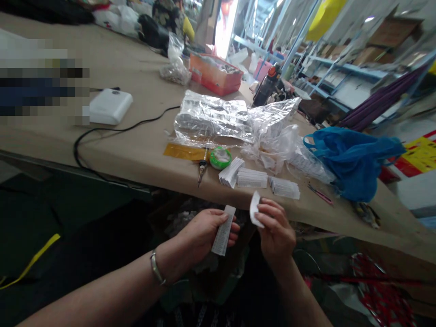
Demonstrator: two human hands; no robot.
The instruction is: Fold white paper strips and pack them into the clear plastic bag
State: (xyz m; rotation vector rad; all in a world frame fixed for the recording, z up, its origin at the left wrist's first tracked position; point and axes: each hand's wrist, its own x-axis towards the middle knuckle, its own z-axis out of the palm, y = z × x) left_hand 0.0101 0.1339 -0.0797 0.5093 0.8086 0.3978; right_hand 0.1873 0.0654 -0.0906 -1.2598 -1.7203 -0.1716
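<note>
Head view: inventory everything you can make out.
Table: one, brown, across middle
Held paper strips: two visible, white, in hand
Paper stacks: three, white, table's near edge
Green roll: one, green rim, left of stacks
Thin tool: one, dark, left of roll
Amber sheet: one, amber, left of roll
Plastic wrapping: count unclear, clear, behind stacks
Blue bag: one, blue, table's right
Pink tool: one, pink, beside blue bag
Bin: one, red, table's far side
Dark cylinder: one, black, behind wrapping
White box: one, white, table's left
Cable: one, black, table's left
Shelving: uncounted, pale blue, background right
Yellow strip: one, yellow, lower left
Left hand: one, bare, lower centre
Right hand: one, bare, right of centre
</note>
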